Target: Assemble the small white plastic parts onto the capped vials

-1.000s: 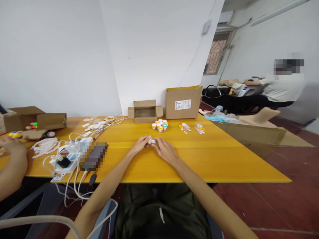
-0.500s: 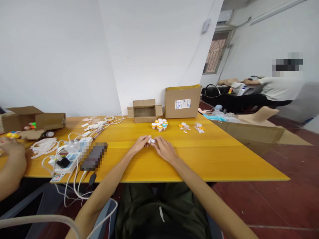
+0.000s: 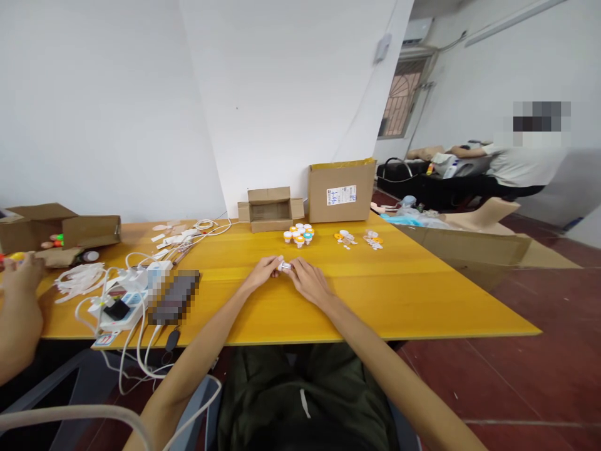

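Note:
Both my hands meet over the middle of the table. Pinched between their fingertips is a small white-and-clear plastic piece, too small to name exactly. My left hand closes on its left end, and my right hand grips the right end. Just beyond them, a cluster of small white plastic pots stands close together, with white, orange and teal tops. To the right of these lie two little groups of loose parts, one with orange rings and clear pieces, the other with small white bits.
Behind the pots are an open small carton and a larger cardboard box. White cables and power strips cover the table's left side, beside a dark pixelated device. A neighbour's hand works at far left.
The view has shifted slightly. My hands stay together on the small piece, which looks turned a little. The neighbour's hand at the left has lifted slightly.

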`<state>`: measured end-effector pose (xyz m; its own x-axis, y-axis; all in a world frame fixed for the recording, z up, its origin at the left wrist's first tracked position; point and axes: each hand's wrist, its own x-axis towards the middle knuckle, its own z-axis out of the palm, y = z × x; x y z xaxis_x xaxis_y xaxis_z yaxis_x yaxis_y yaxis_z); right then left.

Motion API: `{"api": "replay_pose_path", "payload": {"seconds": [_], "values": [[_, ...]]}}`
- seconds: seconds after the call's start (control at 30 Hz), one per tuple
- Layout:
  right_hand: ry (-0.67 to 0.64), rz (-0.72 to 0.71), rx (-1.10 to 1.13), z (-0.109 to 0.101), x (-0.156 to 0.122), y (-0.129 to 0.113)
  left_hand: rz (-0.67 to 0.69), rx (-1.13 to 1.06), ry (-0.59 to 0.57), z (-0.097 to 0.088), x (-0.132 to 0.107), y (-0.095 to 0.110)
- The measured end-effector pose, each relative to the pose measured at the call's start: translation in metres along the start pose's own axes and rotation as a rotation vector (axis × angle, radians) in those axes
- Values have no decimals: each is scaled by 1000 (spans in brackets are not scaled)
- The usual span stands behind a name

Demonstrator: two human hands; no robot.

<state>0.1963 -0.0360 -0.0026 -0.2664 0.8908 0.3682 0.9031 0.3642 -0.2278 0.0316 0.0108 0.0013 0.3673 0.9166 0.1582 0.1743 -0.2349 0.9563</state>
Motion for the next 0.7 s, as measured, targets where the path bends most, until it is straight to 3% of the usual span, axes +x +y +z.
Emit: {"api": "replay_pose_path", "payload": {"seconds": [0.7], "values": [[16, -11, 13, 1, 0, 1, -3, 9, -14, 0, 1, 0]]}}
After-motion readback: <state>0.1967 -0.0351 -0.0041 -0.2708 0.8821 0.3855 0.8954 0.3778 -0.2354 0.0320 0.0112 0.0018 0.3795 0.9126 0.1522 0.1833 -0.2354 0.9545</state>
